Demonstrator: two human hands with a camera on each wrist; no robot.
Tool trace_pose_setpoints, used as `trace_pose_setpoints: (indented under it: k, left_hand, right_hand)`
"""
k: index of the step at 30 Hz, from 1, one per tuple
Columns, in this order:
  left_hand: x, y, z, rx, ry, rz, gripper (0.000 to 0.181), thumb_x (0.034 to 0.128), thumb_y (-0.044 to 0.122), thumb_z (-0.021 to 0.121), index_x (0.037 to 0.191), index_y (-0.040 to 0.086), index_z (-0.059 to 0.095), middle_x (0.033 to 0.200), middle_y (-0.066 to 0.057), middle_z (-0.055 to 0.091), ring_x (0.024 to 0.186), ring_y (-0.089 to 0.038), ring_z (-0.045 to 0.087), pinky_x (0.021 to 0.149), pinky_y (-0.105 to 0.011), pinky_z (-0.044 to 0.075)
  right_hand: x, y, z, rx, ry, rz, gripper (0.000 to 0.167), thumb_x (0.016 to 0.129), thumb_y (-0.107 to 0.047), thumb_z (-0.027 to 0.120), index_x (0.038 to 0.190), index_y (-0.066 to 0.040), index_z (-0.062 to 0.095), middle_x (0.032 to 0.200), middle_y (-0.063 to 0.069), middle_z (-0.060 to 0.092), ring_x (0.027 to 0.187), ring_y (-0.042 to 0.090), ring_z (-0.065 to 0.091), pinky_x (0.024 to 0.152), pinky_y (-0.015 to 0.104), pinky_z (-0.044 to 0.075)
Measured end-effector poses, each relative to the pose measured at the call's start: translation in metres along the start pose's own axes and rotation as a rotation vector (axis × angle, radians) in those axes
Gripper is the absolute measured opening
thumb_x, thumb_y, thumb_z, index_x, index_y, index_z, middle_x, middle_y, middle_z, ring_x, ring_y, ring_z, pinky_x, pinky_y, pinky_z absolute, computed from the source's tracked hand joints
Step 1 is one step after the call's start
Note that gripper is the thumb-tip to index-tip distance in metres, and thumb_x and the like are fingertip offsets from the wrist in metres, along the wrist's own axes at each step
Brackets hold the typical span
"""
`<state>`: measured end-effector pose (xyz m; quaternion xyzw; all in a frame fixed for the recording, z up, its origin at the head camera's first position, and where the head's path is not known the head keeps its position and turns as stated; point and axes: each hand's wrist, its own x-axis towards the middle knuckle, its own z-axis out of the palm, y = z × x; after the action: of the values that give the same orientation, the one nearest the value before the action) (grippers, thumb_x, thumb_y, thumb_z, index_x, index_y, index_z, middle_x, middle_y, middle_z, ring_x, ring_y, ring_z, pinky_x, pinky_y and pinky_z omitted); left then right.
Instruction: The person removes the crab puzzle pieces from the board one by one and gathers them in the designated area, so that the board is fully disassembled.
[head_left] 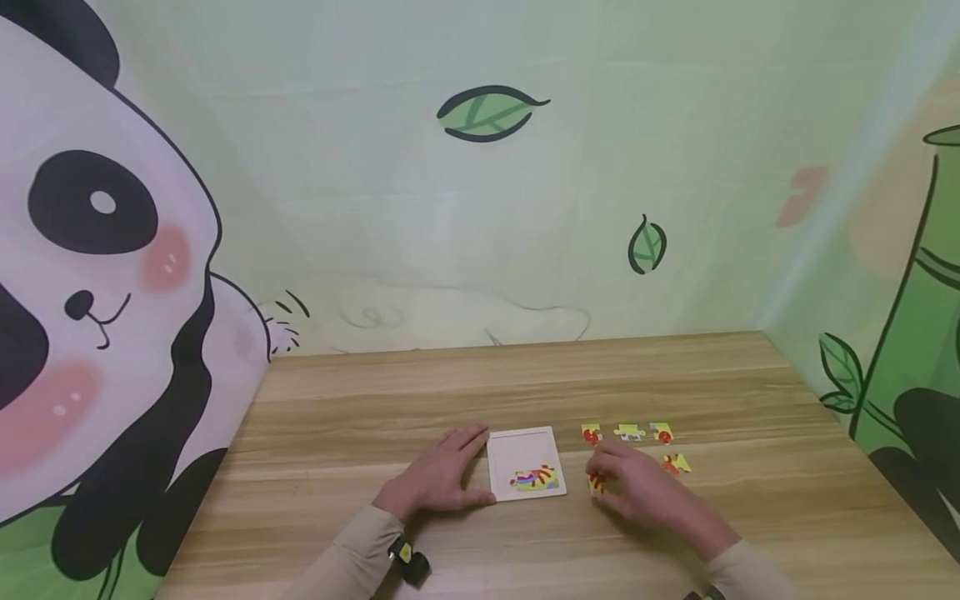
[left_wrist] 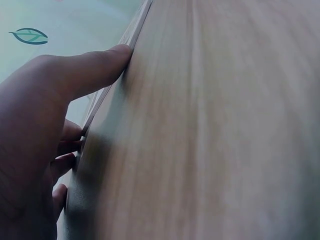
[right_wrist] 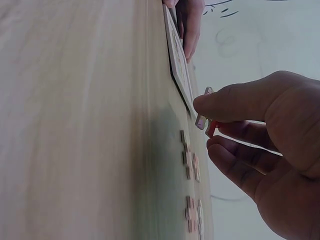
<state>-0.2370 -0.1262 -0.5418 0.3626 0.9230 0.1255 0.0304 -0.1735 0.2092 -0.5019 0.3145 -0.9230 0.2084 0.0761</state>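
A square, pale puzzle tray [head_left: 525, 446] lies on the table, with a colourful patch of joined pieces [head_left: 536, 477] in its lower right part. My left hand [head_left: 442, 471] rests at the tray's left side, thumb touching near the lower corner and fingers by the upper one. In the left wrist view the straight thumb [left_wrist: 95, 72] lies against the tray's edge. To the right of the tray, my right hand [head_left: 637, 487] pinches a small puzzle piece [right_wrist: 210, 127] between thumb and fingers, raised off the table in the right wrist view. Fingers partly cover that piece.
Beyond the right hand lie several loose yellow and red puzzle pieces: a left one [head_left: 591, 432], a middle one [head_left: 628, 432], a right one [head_left: 662, 432] and a nearer one [head_left: 676, 463]. A printed backdrop [head_left: 360, 208] stands behind the wooden table [head_left: 337, 408].
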Motion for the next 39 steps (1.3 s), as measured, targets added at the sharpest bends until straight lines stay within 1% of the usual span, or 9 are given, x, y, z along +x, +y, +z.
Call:
trace_pose_setpoints:
  k: [3, 6, 11, 15, 20, 24, 30, 35, 39]
  left_hand:
    - [0.0, 0.0, 0.0, -0.003, 0.0, 0.001, 0.099, 0.0818, 0.067, 0.061, 0.151, 0.004, 0.031, 0.157, -0.01, 0.031, 0.146, -0.023, 0.029, 0.123, -0.043, 0.02]
    - [0.0, 0.0, 0.0, -0.003, 0.004, 0.006, 0.099, 0.0819, 0.067, 0.061, 0.151, 0.003, 0.032, 0.157, -0.011, 0.032, 0.145, -0.024, 0.03, 0.122, -0.044, 0.021]
    - [0.0, 0.0, -0.001, 0.002, -0.004, -0.002, 0.098, 0.0822, 0.068, 0.06, 0.152, 0.005, 0.031, 0.158, -0.01, 0.031, 0.146, -0.023, 0.028, 0.123, -0.042, 0.02]
    - [0.0, 0.0, 0.0, -0.004, -0.009, -0.01, 0.098, 0.0825, 0.068, 0.059, 0.152, 0.006, 0.03, 0.158, -0.009, 0.03, 0.146, -0.022, 0.027, 0.123, -0.041, 0.019]
    - [-0.001, 0.001, -0.001, -0.017, 0.004, 0.005, 0.098, 0.0825, 0.067, 0.06, 0.151, 0.004, 0.031, 0.158, -0.011, 0.031, 0.146, -0.024, 0.028, 0.122, -0.043, 0.021]
    - [-0.001, 0.001, -0.001, -0.013, 0.008, 0.01, 0.098, 0.0825, 0.067, 0.059, 0.151, 0.003, 0.032, 0.157, -0.011, 0.032, 0.146, -0.024, 0.029, 0.122, -0.043, 0.021]
    - [0.0, 0.0, 0.0, -0.004, 0.007, 0.01, 0.098, 0.0825, 0.068, 0.059, 0.151, 0.003, 0.032, 0.157, -0.011, 0.032, 0.145, -0.024, 0.03, 0.122, -0.044, 0.022]
    - [-0.001, 0.001, -0.001, -0.003, 0.001, 0.008, 0.098, 0.0826, 0.067, 0.059, 0.151, 0.003, 0.031, 0.157, -0.011, 0.032, 0.146, -0.024, 0.029, 0.122, -0.044, 0.022]
    - [-0.001, 0.002, -0.003, -0.008, -0.006, 0.003, 0.098, 0.0825, 0.068, 0.059, 0.152, 0.004, 0.031, 0.158, -0.01, 0.031, 0.146, -0.024, 0.028, 0.122, -0.043, 0.021]
  right_hand:
    - [-0.005, 0.001, -0.001, 0.001, 0.018, -0.011, 0.027, 0.072, -0.014, 0.083, 0.093, -0.014, 0.066, 0.094, -0.007, 0.059, 0.081, 0.007, 0.058, 0.069, 0.025, 0.054]
    - [-0.009, 0.002, -0.002, -0.011, 0.012, 0.004, 0.026, 0.072, -0.015, 0.084, 0.092, -0.014, 0.067, 0.093, -0.008, 0.06, 0.079, 0.005, 0.057, 0.067, 0.024, 0.053]
    - [-0.015, 0.0, -0.006, -0.02, -0.048, 0.05, 0.024, 0.074, -0.018, 0.082, 0.095, -0.016, 0.069, 0.097, -0.008, 0.064, 0.083, 0.005, 0.058, 0.071, 0.027, 0.055]
    - [-0.017, 0.0, -0.007, -0.023, -0.083, 0.048, 0.024, 0.074, -0.017, 0.082, 0.094, -0.016, 0.069, 0.094, -0.008, 0.064, 0.081, 0.004, 0.056, 0.07, 0.026, 0.053]
    - [-0.021, 0.002, -0.007, -0.024, -0.11, 0.042, 0.024, 0.074, -0.018, 0.082, 0.092, -0.018, 0.066, 0.09, -0.011, 0.062, 0.079, 0.003, 0.054, 0.068, 0.025, 0.052]
    - [-0.022, 0.002, -0.007, -0.002, -0.114, 0.052, 0.025, 0.074, -0.017, 0.082, 0.092, -0.018, 0.065, 0.089, -0.012, 0.06, 0.079, 0.004, 0.053, 0.068, 0.024, 0.051]
    - [-0.023, 0.002, -0.006, 0.039, -0.107, 0.036, 0.023, 0.075, -0.013, 0.081, 0.091, -0.017, 0.065, 0.087, -0.01, 0.059, 0.078, 0.005, 0.052, 0.066, 0.022, 0.049]
    - [-0.023, 0.002, -0.006, 0.033, -0.108, 0.042, 0.023, 0.075, -0.012, 0.081, 0.091, -0.017, 0.065, 0.089, -0.01, 0.06, 0.079, 0.005, 0.054, 0.066, 0.023, 0.05]
    - [-0.023, 0.002, -0.006, -0.002, -0.117, 0.042, 0.021, 0.075, -0.014, 0.081, 0.09, -0.019, 0.068, 0.095, -0.008, 0.064, 0.084, 0.006, 0.057, 0.072, 0.027, 0.053]
